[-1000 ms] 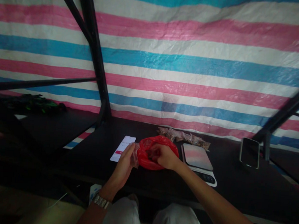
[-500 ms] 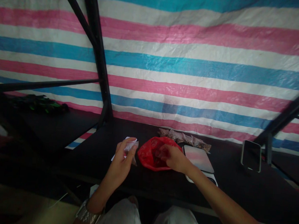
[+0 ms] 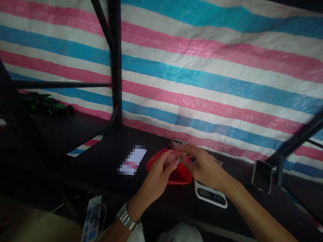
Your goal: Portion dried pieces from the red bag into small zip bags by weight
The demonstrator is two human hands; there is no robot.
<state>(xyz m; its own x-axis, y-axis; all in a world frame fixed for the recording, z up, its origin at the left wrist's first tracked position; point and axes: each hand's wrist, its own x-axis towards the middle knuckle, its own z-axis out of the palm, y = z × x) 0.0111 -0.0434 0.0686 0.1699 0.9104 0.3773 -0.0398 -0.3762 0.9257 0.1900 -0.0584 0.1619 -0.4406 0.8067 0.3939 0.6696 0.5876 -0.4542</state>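
Observation:
My left hand (image 3: 157, 176) is closed on a small clear plastic bag (image 3: 176, 158), held over the red plastic bag (image 3: 184, 176). The fingers of my right hand (image 3: 206, 167) are pinched at the right side of that clear bag; its contents are too blurred to make out. The red bag lies with its mouth open below both hands. Beside my right wrist is a white digital scale (image 3: 211, 196), its platform mostly hidden by the hand and forearm. Behind my hands, small filled packets (image 3: 176, 144) show in part.
A white printed card or slip (image 3: 133, 160) lies on the black table (image 3: 106, 168) at left. At right a phone (image 3: 262, 176) leans near the metal frame. A power strip (image 3: 91, 221) is below the table edge. A green-black toy vehicle (image 3: 51, 104) stands far left.
My right hand has come up out of the red bag and meets my left hand at the clear bag. My left hand has moved right, away from the white card or slip. The view has shifted.

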